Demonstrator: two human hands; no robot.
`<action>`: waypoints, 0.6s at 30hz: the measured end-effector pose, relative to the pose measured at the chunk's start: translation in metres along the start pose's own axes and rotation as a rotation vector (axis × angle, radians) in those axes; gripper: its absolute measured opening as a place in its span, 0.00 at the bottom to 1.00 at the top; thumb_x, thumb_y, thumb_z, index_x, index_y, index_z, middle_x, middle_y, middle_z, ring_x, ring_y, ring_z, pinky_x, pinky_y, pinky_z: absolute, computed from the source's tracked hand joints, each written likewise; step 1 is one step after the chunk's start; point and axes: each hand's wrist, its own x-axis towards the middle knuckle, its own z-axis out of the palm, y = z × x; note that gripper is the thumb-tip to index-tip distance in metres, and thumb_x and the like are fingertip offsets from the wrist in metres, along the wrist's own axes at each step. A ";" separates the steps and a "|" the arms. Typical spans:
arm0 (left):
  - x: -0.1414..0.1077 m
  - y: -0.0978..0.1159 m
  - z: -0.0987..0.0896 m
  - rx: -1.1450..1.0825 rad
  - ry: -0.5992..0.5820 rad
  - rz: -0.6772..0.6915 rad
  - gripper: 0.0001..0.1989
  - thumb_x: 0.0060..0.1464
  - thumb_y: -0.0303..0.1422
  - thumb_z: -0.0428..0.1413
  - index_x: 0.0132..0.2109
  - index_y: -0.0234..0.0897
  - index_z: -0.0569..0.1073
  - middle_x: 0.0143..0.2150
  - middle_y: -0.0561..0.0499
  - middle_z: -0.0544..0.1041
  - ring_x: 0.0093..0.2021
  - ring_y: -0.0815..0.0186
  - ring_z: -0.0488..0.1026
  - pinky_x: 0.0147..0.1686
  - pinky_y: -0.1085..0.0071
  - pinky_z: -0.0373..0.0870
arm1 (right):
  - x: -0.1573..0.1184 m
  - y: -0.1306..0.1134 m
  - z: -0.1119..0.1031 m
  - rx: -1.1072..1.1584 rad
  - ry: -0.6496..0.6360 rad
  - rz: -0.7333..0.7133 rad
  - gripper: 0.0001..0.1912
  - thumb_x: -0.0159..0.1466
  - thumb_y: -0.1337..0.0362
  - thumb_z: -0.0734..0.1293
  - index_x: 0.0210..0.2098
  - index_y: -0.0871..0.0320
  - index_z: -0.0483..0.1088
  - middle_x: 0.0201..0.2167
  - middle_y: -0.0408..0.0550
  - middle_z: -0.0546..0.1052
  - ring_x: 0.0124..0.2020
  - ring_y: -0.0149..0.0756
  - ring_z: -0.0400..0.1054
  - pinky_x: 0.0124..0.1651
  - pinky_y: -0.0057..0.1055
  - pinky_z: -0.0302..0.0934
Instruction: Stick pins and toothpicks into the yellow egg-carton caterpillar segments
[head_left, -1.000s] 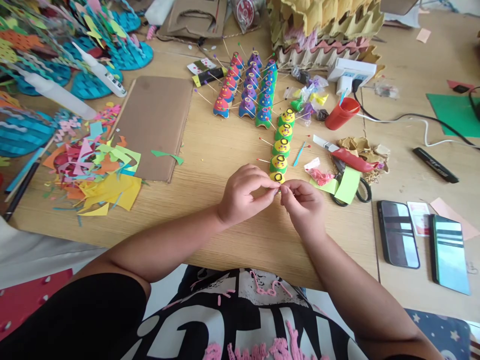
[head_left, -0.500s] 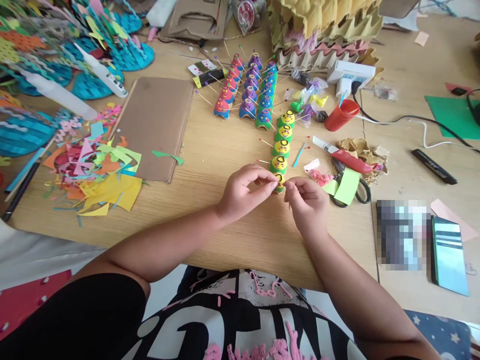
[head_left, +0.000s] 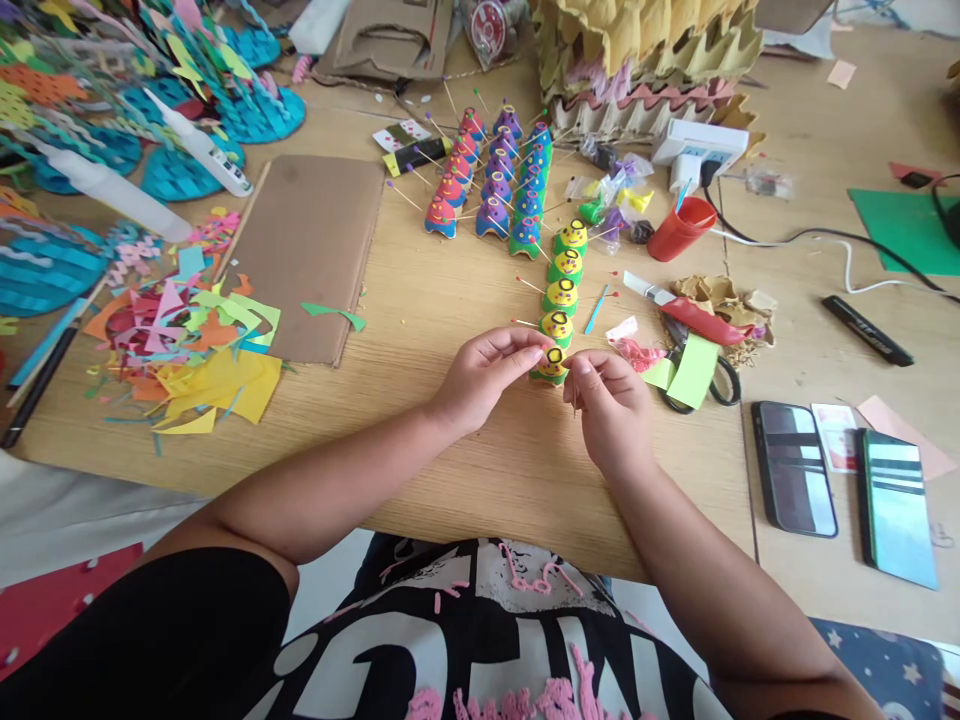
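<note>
A caterpillar made from egg-carton cups (head_left: 561, 296), with green sides and yellow tops with drawn faces, stands in a row pointing toward me. My left hand (head_left: 487, 378) is at the left of its nearest cup, thumb and fingers pinched together. Whatever sits between those fingertips is too small to make out. On the cup's right side, my right hand (head_left: 611, 405) is closed in a pinch, and a thin stick (head_left: 575, 402) pokes down from its fingers. Red-tipped sticks jut out from the caterpillar's left side.
Behind stand red, purple and blue painted caterpillars (head_left: 495, 187). A brown cardboard sheet (head_left: 311, 250) and paper scraps (head_left: 180, 340) lie left. To the right are a red cup (head_left: 681, 230), a red-handled cutter (head_left: 697, 310), scissors (head_left: 726, 382) and two phones (head_left: 795, 468).
My fingertips have drawn slightly apart, the left ones shifting a little left. More of the nearest yellow cup shows between them. The caterpillar stays in place.
</note>
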 end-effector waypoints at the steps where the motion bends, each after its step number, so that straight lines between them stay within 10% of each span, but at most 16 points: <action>1: 0.000 0.000 0.000 0.007 -0.006 0.004 0.13 0.54 0.42 0.69 0.42 0.39 0.83 0.38 0.51 0.84 0.36 0.71 0.79 0.36 0.75 0.74 | -0.001 0.000 0.000 -0.004 -0.005 0.000 0.18 0.63 0.46 0.75 0.34 0.55 0.75 0.20 0.38 0.71 0.21 0.27 0.62 0.26 0.28 0.58; 18: -0.003 0.002 0.003 -0.030 -0.133 -0.016 0.14 0.54 0.42 0.70 0.40 0.37 0.81 0.36 0.51 0.83 0.36 0.71 0.79 0.39 0.73 0.76 | -0.004 -0.002 0.001 -0.027 -0.108 -0.044 0.16 0.66 0.48 0.73 0.35 0.54 0.75 0.21 0.38 0.72 0.22 0.26 0.61 0.26 0.28 0.59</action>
